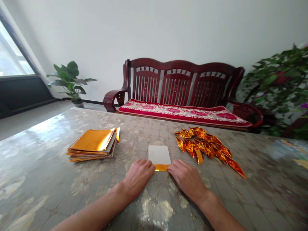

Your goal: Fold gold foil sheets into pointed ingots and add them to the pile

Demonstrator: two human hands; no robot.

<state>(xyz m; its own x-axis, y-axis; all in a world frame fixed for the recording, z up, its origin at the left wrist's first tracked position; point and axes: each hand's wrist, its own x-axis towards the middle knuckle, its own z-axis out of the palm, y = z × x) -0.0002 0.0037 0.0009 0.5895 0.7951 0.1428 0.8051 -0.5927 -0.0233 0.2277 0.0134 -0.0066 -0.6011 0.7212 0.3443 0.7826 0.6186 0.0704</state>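
A single sheet of paper point(159, 154), white side up, lies on the table in front of me with its near edge folded over to show a gold foil strip point(161, 167). My left hand point(138, 176) presses the left end of that fold, fingers curled down. My right hand point(186, 176) presses the right end in the same way. A stack of gold foil sheets point(93, 148) rests to the left. A heap of folded gold foil pieces point(207, 146) lies to the right.
The table point(48, 179) has a glossy marbled top. Behind it stands a dark red wooden bench point(180, 86) with a red cushion. A potted plant point(69, 81) is at the back left and a leafy plant point(281, 83) at the right.
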